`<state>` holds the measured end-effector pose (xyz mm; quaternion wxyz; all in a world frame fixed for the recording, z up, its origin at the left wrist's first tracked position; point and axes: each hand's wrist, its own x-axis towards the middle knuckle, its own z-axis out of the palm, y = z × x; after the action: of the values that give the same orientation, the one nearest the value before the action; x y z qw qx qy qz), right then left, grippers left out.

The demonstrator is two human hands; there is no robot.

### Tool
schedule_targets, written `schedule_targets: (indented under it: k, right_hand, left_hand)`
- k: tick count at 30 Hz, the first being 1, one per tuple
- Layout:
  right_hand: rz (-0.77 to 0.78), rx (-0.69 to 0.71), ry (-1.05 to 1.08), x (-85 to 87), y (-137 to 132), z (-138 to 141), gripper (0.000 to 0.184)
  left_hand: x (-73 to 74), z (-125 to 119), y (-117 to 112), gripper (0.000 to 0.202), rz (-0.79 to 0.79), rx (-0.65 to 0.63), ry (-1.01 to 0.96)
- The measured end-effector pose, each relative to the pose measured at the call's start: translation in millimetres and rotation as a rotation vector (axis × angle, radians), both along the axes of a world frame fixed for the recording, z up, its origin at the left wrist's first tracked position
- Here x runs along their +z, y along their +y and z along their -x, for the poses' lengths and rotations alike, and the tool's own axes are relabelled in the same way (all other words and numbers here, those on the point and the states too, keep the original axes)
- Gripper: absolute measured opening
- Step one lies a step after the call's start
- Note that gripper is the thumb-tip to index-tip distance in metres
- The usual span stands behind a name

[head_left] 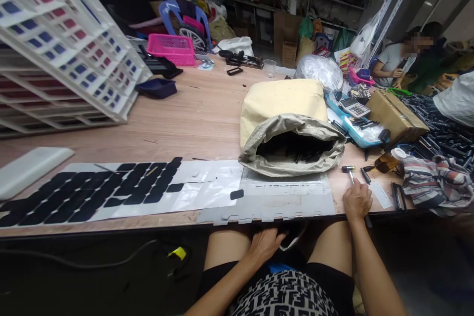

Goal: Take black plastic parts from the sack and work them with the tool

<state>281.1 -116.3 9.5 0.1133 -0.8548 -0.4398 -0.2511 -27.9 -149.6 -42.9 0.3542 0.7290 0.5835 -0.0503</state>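
Note:
My right hand (356,200) rests at the table's front edge, fingers curled round the handle of a small hammer (348,171) whose head lies on the wood. My left hand (265,243) hangs below the table edge between my knees, fingers loosely bent, beside a thin dark cord; whether it holds anything is hidden. In front of me an open woven sack (292,144) holds dark parts. A grey mat (281,200) lies under it, with one black pad (237,194). Rows of several black pads (92,192) cover a white sheet at the left.
Stacked white trays with red and blue pieces (62,49) stand at the left. A pink basket (171,48), dark blue tray (157,87), calculator (354,106), cardboard box (396,114) and striped cloth (433,180) crowd the table. A seated person (400,61) works at the far right.

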Motion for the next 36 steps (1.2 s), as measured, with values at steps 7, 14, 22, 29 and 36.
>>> schedule_targets:
  k: [7,14,22,29,36]
  right_hand:
    - [-0.01,0.015,0.016,3.9,0.5,2.2,0.034]
    - [-0.005,0.022,0.03,4.1,1.0,2.7,0.035]
    - [-0.007,0.021,0.016,0.9,-0.7,3.5,0.035]
    - [-0.006,0.011,0.027,0.5,-1.4,4.2,0.035]
    - [-0.018,0.027,0.051,1.0,-0.8,4.1,0.036]
  left_hand:
    - [65.3,-19.7,13.6,0.023,-0.373,-0.18,-0.567]
    - [91.7,-50.0,192.0,0.029,-0.55,0.394,-0.349]
    - [76.5,-67.1,234.9,0.026,-0.322,0.327,-0.144]
    - [99.6,-28.7,165.1,0.025,-0.724,0.308,-0.355]
    - [55.4,1.0,91.4,0.021,-0.591,-0.108,-0.672]
